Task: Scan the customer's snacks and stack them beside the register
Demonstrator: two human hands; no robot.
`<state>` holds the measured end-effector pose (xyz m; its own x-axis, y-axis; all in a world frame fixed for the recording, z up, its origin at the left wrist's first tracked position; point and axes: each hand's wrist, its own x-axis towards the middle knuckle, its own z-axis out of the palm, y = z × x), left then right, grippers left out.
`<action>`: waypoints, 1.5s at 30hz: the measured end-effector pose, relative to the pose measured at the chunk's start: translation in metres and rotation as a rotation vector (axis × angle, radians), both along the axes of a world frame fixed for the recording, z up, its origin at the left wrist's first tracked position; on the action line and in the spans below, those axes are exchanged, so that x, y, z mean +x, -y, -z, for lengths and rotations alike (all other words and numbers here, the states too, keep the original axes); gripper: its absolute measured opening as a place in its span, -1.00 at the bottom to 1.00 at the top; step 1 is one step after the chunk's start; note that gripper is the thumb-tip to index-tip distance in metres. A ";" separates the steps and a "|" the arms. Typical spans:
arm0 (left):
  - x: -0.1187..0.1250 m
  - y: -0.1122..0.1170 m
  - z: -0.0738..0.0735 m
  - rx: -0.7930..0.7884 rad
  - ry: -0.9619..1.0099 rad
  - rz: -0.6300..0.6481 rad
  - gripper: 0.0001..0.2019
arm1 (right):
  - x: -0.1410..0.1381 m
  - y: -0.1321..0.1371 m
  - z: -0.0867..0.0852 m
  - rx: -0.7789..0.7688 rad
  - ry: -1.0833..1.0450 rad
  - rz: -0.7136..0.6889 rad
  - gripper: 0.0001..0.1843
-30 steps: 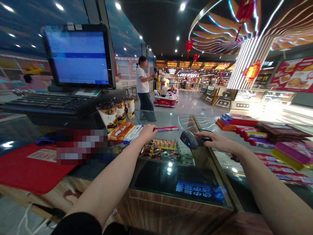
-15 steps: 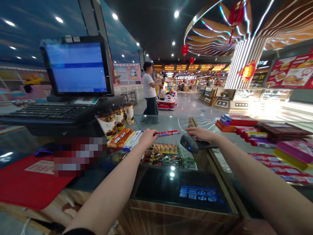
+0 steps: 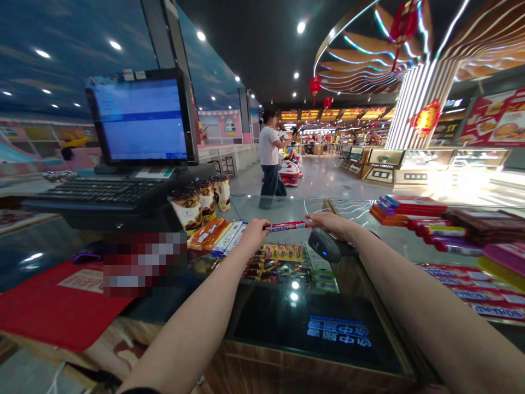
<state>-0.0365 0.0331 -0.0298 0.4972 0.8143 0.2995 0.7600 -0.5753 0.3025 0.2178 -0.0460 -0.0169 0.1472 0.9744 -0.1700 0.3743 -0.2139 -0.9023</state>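
A person's left hand [image 3: 254, 234] clenches one end of a Mentos roll [image 3: 286, 226], held over a glass worktop [image 3: 266, 210]. The right hand [image 3: 330, 222] reaches in from the other side, its fingertips [image 3: 311, 218] at the roll's far end, though whether they grip it cannot be told. A barcode scanner [image 3: 324, 245] sits just below that hand; snack cups [image 3: 188, 210] stand left, near a till screen [image 3: 141, 120].
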 end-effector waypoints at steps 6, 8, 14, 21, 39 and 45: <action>0.004 0.012 -0.006 0.000 0.045 0.025 -0.63 | 0.002 0.008 -0.005 -0.011 -0.112 0.063 -0.46; 0.004 0.015 -0.007 -0.009 0.074 0.035 -0.63 | 0.003 0.009 -0.006 0.005 -0.112 0.082 -0.46; -0.004 0.017 -0.015 -0.045 0.146 0.060 -0.65 | -0.004 0.013 -0.026 0.085 -0.043 0.090 -0.52; -0.039 0.029 -0.046 0.015 0.076 -0.070 -0.73 | -0.051 0.004 -0.052 0.131 -0.048 0.070 -0.62; -0.111 0.085 -0.039 0.082 -0.030 -0.161 -0.84 | -0.161 -0.051 -0.018 0.266 0.145 0.017 -0.72; -0.116 0.089 -0.031 0.104 -0.084 -0.165 -0.82 | -0.176 -0.070 0.002 0.327 0.239 -0.013 -0.68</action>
<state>-0.1521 -0.0555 0.0017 0.3861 0.8539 0.3491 0.8668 -0.4653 0.1795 0.0416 0.0239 -0.0188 0.1327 0.9734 0.1867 0.5826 0.0758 -0.8092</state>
